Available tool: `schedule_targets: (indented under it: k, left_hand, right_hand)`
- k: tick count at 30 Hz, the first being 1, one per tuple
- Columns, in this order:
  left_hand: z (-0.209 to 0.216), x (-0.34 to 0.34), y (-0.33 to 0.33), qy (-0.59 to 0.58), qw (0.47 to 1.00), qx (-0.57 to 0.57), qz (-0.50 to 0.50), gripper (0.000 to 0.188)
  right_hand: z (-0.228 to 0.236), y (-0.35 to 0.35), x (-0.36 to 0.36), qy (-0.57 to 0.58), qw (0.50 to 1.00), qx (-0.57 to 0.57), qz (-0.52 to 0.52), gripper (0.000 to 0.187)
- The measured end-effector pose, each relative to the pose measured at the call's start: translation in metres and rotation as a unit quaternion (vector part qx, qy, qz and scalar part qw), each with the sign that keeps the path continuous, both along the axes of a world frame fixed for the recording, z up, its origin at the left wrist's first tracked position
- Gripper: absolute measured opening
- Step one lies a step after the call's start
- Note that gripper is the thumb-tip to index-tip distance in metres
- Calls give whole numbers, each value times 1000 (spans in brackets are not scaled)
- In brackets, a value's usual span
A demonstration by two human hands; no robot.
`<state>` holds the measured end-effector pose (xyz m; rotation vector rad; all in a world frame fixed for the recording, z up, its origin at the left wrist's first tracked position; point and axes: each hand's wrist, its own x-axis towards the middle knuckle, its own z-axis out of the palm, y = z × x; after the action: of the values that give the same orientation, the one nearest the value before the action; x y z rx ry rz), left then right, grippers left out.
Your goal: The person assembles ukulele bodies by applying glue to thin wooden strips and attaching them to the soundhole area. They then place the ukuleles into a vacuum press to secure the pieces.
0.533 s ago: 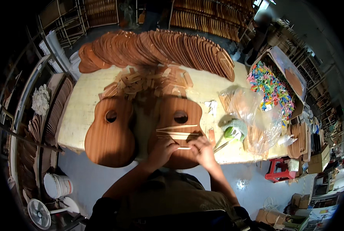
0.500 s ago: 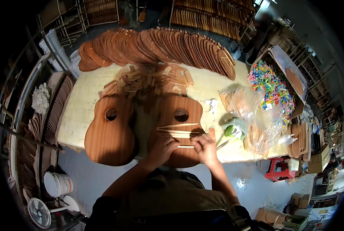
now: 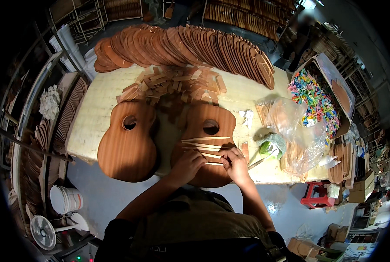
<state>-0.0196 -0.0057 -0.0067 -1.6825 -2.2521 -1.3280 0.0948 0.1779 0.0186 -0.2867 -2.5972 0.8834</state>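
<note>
A brown wooden ukulele-shaped body (image 3: pixel 200 117) with a round sound hole lies before me on the table. Several pale thin wooden strips (image 3: pixel 206 139) rest crosswise on it below the hole. My left hand (image 3: pixel 189 167) and my right hand (image 3: pixel 235 166) are closed over its lower part, pinching the two ends of one wooden strip (image 3: pixel 214 163). Whether that strip touches the surface I cannot tell. To the left lies a second such body (image 3: pixel 127 153) with a bare face.
Beyond the bodies lie a heap of small wood pieces (image 3: pixel 158 81) and a long row of stacked guitar-shaped plates (image 3: pixel 177 48). On the right are a green-and-white container with a cloth (image 3: pixel 271 147), plastic bags (image 3: pixel 286 115) and a box of colourful clips (image 3: pixel 313 100). A red stool (image 3: pixel 316 195) stands below.
My view has shifted slightly, so the table sits a little differently. Both hands keep their pinch on the strip, and the strips above it look more spread apart.
</note>
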Motion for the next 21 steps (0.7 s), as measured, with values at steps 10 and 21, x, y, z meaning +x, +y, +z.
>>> schedule_targets:
  k: [10,21]
  left_hand:
    - [-4,0,0,12,1000,1,16,13]
    - [9,-2,3,85,995,42,36,12]
  right_hand:
    - [10,3,-5,-37,997,-71,13,17]
    - [-5,3,-5,-23,999,24,-6,15]
